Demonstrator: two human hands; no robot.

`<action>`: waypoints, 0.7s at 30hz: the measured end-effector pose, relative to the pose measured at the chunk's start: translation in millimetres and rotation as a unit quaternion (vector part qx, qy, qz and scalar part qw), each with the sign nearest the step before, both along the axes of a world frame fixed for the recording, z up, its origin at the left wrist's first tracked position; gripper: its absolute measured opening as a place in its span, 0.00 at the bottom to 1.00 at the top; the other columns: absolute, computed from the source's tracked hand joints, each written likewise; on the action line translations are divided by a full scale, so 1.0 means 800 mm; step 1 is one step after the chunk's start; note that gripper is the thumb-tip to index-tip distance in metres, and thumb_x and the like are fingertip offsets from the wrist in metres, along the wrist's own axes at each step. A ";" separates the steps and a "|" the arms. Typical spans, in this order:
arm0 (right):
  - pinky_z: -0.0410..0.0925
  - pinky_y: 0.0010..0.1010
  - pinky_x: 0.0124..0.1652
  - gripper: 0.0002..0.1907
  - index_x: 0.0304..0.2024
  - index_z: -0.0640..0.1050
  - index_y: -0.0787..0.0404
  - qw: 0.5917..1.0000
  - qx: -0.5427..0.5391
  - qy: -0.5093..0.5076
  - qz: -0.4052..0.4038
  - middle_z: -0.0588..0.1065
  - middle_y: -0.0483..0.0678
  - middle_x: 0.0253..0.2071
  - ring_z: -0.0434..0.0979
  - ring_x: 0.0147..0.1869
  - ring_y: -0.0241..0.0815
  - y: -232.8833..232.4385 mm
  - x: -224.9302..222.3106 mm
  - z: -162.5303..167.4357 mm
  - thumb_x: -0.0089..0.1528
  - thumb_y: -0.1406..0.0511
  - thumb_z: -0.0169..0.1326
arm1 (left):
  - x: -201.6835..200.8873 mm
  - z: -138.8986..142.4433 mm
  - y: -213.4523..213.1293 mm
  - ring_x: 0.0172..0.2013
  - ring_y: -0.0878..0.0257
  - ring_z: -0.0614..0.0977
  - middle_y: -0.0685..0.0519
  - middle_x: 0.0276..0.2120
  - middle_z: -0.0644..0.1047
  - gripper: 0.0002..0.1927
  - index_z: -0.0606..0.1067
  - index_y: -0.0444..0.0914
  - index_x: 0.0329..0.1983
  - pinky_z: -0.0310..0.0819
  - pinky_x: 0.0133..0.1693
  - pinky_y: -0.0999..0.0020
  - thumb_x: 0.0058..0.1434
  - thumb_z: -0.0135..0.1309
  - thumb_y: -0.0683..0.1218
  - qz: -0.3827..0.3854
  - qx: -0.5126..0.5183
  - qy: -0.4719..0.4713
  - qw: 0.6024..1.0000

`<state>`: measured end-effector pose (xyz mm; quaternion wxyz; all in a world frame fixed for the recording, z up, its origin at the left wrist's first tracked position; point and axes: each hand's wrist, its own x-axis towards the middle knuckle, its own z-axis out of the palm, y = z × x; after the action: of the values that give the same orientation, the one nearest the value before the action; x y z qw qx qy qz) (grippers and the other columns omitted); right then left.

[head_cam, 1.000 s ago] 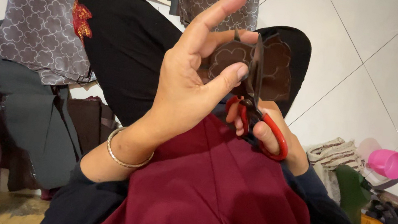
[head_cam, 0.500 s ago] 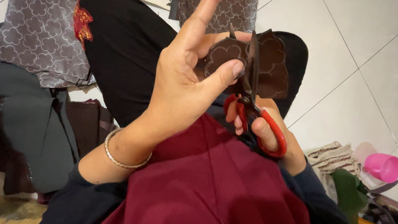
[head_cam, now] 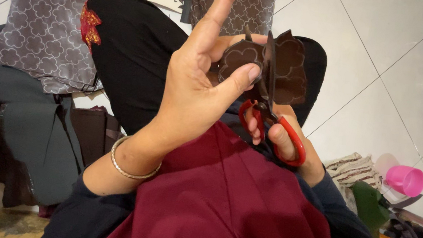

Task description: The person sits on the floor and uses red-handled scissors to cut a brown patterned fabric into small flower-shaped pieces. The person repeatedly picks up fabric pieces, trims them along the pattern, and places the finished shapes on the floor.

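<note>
Red-handled scissors (head_cam: 270, 123); dark brown, seemingly flower-patterned fabric piece (head_cam: 263, 69).

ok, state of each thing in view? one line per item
left hand: pinching the brown piece, index finger raised
brown piece: held up, blades in it
scissors: in the right hand, cutting
right hand: fingers in the red handles
patterned sheet: flat on the floor
pink cup: on its side
</note>
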<state>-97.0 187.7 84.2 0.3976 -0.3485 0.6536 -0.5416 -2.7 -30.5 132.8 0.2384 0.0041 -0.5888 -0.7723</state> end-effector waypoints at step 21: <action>0.65 0.24 0.35 0.41 0.37 0.73 0.61 1.000 -0.002 -0.019 0.011 0.69 0.44 0.33 0.68 0.34 0.33 -0.003 0.001 0.008 0.59 0.30 0.49 | 0.004 -0.011 0.000 0.61 0.62 0.81 0.49 0.77 0.55 0.40 0.47 0.36 0.78 0.82 0.60 0.74 0.71 0.55 0.33 -0.003 -0.035 0.048 0.998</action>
<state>-96.3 185.1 90.5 0.4153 -0.3464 0.6408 -0.5449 0.3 -30.7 124.4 0.2637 -0.0429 -0.6032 -0.7515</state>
